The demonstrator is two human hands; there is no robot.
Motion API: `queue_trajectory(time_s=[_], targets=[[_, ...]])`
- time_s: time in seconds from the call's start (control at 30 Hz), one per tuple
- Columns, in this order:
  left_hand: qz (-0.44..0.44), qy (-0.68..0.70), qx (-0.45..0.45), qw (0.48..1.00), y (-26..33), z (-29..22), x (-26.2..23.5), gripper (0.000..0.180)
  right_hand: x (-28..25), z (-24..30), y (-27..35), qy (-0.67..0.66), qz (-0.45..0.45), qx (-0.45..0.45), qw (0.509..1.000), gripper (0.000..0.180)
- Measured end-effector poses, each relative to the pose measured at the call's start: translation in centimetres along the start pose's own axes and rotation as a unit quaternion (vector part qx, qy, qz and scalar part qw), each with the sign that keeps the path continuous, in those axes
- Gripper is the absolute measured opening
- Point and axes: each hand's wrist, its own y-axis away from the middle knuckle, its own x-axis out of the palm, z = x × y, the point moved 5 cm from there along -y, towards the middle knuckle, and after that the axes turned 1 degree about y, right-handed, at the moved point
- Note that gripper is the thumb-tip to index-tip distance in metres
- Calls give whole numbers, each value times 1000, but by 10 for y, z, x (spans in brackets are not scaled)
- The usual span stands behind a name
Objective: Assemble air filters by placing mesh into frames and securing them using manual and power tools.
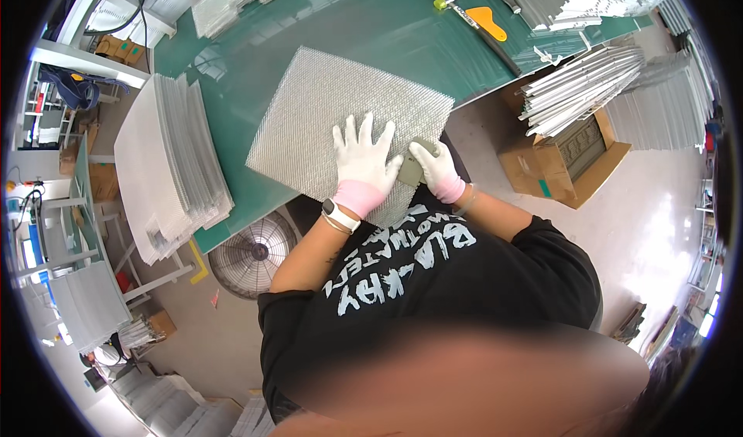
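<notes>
A green worktable (348, 27) spreads before us, a silvery mesh panel (309, 112) overhanging its near edge. Our gloved left hand (362, 157) lies flat on the panel, fingers wide apart; at the panel's right edge our right hand (439, 174) pinches a small olive plate (410, 171), which juts leftward past the fingertips.

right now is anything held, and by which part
The right hand grips a grey-green plate by its right side; the left hand lies open on the mesh panel.
</notes>
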Motion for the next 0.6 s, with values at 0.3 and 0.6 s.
queue_trajectory(time_s=[0.3, 0.6], targets=[[37, -57, 11, 998, -10, 1, 7, 55, 3, -20, -14, -76, -39, 32, 996, 28], [-63, -63, 122, 988, -55, 66, -33, 44, -102, 33, -71, 735, 101, -54, 668, 26]])
